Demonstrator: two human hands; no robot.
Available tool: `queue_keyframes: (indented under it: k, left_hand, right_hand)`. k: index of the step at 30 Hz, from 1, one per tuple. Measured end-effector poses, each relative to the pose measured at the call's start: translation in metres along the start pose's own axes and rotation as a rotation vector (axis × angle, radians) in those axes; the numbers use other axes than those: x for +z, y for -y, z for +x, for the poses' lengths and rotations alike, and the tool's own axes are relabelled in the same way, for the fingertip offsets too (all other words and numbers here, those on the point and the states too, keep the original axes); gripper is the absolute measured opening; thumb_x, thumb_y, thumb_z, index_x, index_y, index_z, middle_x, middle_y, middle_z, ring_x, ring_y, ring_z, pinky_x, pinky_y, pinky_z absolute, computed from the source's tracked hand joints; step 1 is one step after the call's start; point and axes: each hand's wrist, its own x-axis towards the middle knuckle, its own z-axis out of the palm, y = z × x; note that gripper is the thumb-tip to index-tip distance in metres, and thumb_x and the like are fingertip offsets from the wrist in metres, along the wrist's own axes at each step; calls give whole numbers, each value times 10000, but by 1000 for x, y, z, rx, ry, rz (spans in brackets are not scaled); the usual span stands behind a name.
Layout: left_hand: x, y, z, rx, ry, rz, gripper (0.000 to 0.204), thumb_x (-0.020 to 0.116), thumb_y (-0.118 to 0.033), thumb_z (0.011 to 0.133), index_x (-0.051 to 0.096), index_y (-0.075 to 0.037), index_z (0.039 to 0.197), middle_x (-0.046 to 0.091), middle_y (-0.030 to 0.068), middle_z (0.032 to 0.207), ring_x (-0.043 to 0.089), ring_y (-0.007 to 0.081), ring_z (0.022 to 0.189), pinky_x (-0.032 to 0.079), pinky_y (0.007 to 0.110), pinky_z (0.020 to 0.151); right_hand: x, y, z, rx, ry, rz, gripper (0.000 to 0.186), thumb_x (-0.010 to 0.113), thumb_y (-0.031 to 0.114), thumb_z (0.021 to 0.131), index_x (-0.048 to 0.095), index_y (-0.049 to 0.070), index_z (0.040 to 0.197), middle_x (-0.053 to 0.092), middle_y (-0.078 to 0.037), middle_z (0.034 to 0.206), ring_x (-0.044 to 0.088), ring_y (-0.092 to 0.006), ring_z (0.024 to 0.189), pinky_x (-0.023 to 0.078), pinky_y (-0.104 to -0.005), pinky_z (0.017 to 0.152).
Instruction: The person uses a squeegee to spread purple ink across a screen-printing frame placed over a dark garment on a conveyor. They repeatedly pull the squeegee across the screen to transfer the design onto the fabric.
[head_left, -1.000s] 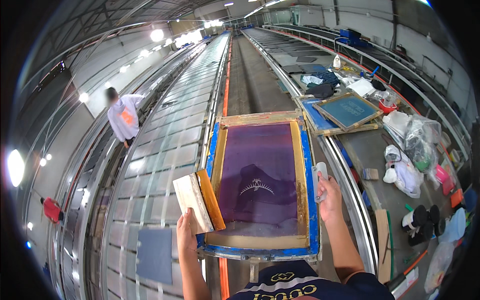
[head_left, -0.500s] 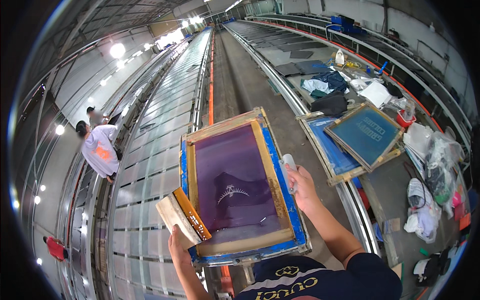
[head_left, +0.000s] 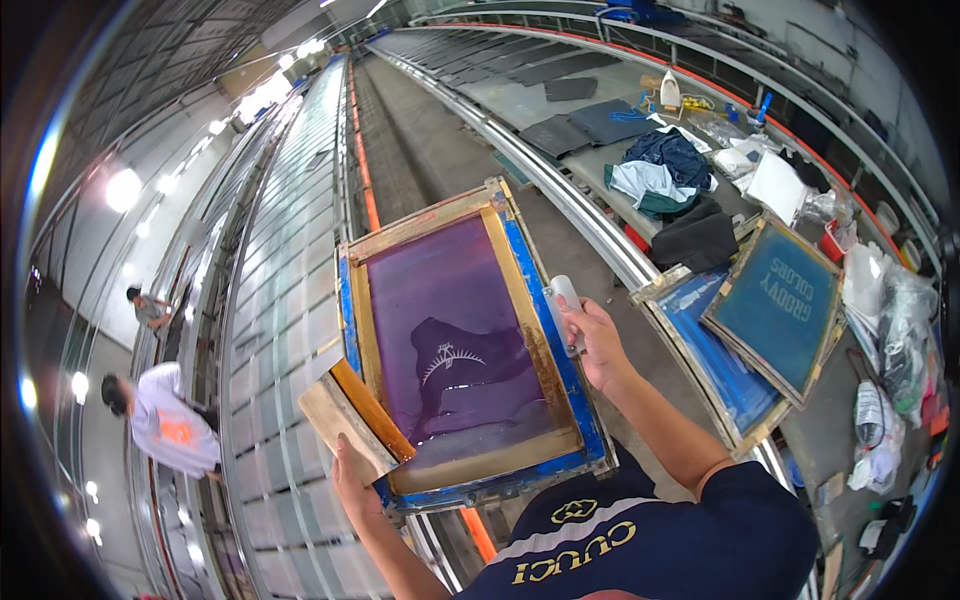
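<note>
- Here, the left hand (head_left: 355,485) pinches a wooden scraper (head_left: 345,412), its lower fingers hidden.
- The right hand's (head_left: 596,347) fingers wrap a white handle (head_left: 562,290).
- A purple screen (head_left: 455,325) is between both hands, just before the dark shirt (head_left: 690,530).

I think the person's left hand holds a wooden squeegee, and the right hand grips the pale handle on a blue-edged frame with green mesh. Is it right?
Not entirely: the mesh in the blue-edged frame is purple, not green, as the head view shows. The left hand does hold a wooden squeegee, and the right hand grips the pale handle.
</note>
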Motion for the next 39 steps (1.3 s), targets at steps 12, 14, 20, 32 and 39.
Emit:
queue_keyframes:
  k: [12,14,20,32,39]
  left_hand:
    - [181,21,286,-45,43,36,580,656,-393,990,538,34,1365,616,134,1287,627,259,1158,534,394,960]
    - [199,24,322,2,43,48,581,651,-388,992,532,23,1385,590,138,1332,592,271,1209,513,405,993]
    - [229,40,419,29,-99,98,627,625,-380,1001,481,26,1456,480,154,1472,468,299,1354,402,436,1122]
    - [326,22,703,79,-245,158,855,680,-463,940,351,60,1531,371,216,1559,414,344,1398,327,465,1181]
    - [426,3,878,62,-87,234,877,679,-476,947,319,53,1546,334,209,1587,404,328,1419,342,451,1186]
  right_hand:
    - [53,22,304,-88,-124,50,289,718,269,942,569,49,1056,479,50,766,419,-55,665,334,-250,606]
    - [70,28,358,-124,-65,44,265,714,261,946,582,52,1039,495,52,737,422,-54,645,328,-241,599]
    - [125,11,505,-26,-5,28,209,720,230,942,589,82,1012,504,49,711,422,-44,596,317,-230,528]
    - [253,-9,785,1,12,55,222,729,249,944,566,100,965,473,60,725,408,-37,632,290,-235,552]
    - [275,7,922,-65,-103,141,243,748,249,926,595,75,998,494,54,728,411,-44,639,295,-234,567]
